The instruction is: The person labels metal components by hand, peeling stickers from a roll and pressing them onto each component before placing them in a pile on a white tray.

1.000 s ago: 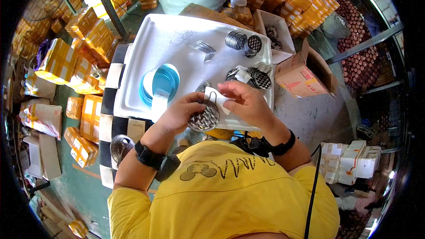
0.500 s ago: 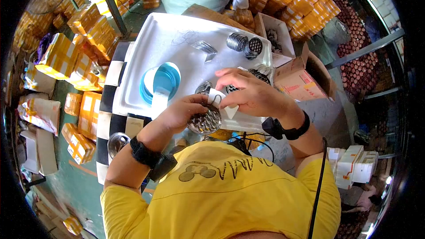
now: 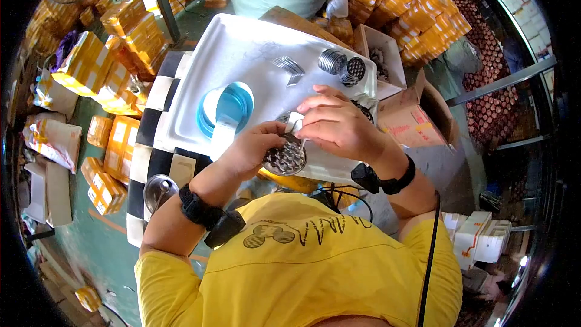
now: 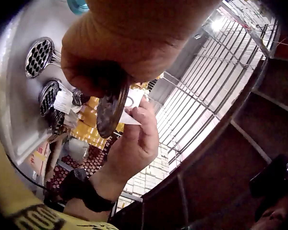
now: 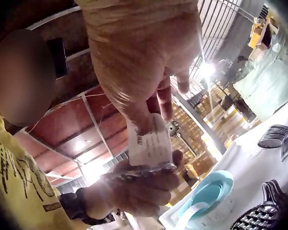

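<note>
My left hand [image 3: 251, 150] grips a round metal plate [image 3: 285, 156] pierced with holes, in front of the tray's near edge. A white paper label [image 5: 151, 143] stands at the plate's rim. My right hand [image 3: 342, 122] pinches this label between thumb and fingers; in the right wrist view the thumb lies over its printed face. In the left wrist view the plate [image 4: 110, 112] is seen nearly edge-on beneath my left hand, with the label [image 4: 133, 98] beside it. On the white tray [image 3: 193, 66] lies a light-blue roll [image 3: 241, 102] with a pale strip [image 3: 223, 136] running off it.
Stacked perforated metal pieces [image 3: 352, 72] and a cluster of bent metal handles [image 3: 289, 68] lie toward the tray's far side. A cardboard box [image 3: 417, 118] stands to the right. Several taped cartons [image 3: 115, 145] are on the left, by a checkered surface [image 3: 158, 118] with a metal bowl [image 3: 158, 191].
My right hand's fingers were spread above the label half a second ago; now they have come together on it. My left hand keeps hold of the plate. The head view has shifted slightly.
</note>
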A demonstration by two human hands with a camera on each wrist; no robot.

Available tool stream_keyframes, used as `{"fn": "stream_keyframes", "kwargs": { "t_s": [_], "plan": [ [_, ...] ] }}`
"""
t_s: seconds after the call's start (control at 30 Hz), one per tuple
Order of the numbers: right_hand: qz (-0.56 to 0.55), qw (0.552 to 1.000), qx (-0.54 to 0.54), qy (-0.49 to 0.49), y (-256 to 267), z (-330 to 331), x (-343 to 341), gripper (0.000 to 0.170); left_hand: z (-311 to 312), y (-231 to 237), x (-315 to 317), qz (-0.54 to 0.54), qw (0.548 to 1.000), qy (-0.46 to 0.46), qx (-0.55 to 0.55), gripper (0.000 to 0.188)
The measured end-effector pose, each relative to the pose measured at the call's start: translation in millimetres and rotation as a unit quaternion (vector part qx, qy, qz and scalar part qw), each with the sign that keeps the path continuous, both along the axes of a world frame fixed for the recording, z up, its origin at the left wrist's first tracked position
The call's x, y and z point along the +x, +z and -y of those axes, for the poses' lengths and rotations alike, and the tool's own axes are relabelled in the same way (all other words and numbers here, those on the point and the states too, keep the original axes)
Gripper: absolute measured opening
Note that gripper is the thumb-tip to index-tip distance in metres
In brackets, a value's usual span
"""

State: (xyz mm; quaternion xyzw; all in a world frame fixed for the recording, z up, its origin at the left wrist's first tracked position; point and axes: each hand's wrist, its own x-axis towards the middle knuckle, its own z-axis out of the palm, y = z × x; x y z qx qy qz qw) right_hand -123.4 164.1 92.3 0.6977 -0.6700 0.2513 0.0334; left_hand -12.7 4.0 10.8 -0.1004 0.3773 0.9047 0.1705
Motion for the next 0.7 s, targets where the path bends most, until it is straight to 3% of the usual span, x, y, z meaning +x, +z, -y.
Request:
{"fn": "stream_keyframes", "kwargs": {
  "t_s": [0.27, 0.47, 0.7],
  "plan": [
    [-0.044, 0.999, 0.011, 0.02, 13.4, -3.3, 5.9, 0.007, 8.5, 7.3, -2.8, -0.012, 0.999, -0.026, -0.023, 0.026],
    [0.02, 0.999, 0.025, 0.0, 13.0, -1.6, 3.8, 0.012, 5.3, -1.4, -6.3, 0.001, 0.998, -0.017, -0.065, 0.028],
    [0.077, 0.99, -0.033, -0.118, -7.5, 8.4, 5.3, 0.013, 5.5, -0.4, -1.1, 0.008, 0.999, -0.025, -0.046, 0.038]
  ]
}}
